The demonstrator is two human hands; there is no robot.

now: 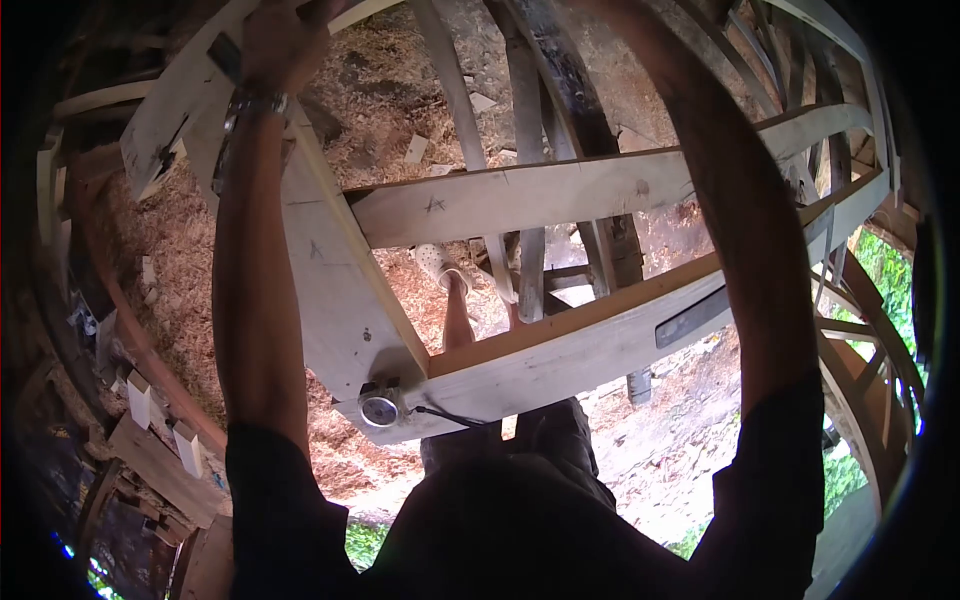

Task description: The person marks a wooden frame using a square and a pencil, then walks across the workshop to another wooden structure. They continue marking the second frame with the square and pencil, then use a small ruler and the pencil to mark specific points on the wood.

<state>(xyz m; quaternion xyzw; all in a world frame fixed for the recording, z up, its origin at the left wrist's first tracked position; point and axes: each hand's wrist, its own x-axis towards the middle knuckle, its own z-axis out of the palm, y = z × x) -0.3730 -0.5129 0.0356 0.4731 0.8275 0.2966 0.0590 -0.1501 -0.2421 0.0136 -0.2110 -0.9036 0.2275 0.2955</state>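
Note:
My left hand [285, 45] is at the top edge, by the upper end of a pale wooden board [325, 260]; its fingers are dark and partly cut off. A metal watch [250, 105] circles that wrist. Beside the hand lies a small dark block-like piece [225, 56]. My right forearm [700, 130] stretches over the wooden frame and leaves through the top, so the right hand is out of sight. A crossboard [520, 200] with pencil marks and a long front board [580, 350] join the left board. On their near corner rests a round silver object [380, 408] with a dark strap.
Beneath the frame, several rough timbers [525, 130] stand or lean over ground strewn with wood shavings [370, 100]. A foot in a pale clog [435, 265] shows through the frame. Curved wooden pieces [875, 380] rise at right. Planks and offcuts [165, 465] lie at left.

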